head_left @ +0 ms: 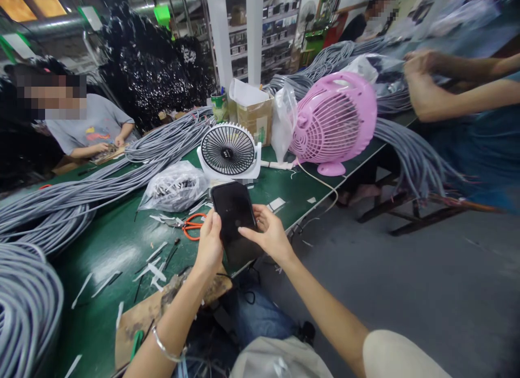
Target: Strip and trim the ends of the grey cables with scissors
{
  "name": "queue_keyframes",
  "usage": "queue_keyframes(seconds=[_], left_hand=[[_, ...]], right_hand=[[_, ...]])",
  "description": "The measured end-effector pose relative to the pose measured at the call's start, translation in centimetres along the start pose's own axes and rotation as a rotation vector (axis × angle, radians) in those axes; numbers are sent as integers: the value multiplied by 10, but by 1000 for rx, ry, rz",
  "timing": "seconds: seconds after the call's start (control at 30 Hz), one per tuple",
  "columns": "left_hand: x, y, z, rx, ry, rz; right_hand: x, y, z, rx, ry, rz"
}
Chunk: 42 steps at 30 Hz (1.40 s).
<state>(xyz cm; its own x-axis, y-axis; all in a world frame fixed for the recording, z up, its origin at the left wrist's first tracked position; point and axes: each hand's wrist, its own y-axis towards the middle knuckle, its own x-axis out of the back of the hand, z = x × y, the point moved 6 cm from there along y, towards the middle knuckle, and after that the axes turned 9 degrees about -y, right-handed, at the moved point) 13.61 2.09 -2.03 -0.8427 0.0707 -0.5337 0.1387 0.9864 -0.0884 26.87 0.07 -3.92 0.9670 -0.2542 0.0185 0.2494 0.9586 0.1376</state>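
Observation:
A black phone (pixel 233 213) with a dark screen is held upright over the near edge of the green table (pixel 117 248). My left hand (pixel 209 242) grips its left side, fingers wrapped round the edge. My right hand (pixel 270 234) holds the right side, with the thumb laid across the screen. Orange-handled scissors (pixel 192 226) lie on the table just left of the phone.
A white desk fan (pixel 228 150) and a pink fan (pixel 335 121) stand behind the phone. Grey cable bundles (pixel 60 204) cover the left of the table, beside a plastic bag of parts (pixel 174 187). Other people work at the left and at the right.

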Motion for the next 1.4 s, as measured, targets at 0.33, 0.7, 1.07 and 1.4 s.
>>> queue_keyframes(seconds=[0.33,0.7,1.07,1.4], left_hand=[[7,2,6,-42,81,-12],[-1,-1,-1,9,-64,-39],[3,-1,-2,19,-63,-63],[2,-1,1,42,-88,-47]], right_hand=[[-5,0,-5,-27,-92,-116],[-6,-6,-2,30,-126,46],[-2,-13,-6,7,-81,165],[1,-17,-14,-6,-34,184]])
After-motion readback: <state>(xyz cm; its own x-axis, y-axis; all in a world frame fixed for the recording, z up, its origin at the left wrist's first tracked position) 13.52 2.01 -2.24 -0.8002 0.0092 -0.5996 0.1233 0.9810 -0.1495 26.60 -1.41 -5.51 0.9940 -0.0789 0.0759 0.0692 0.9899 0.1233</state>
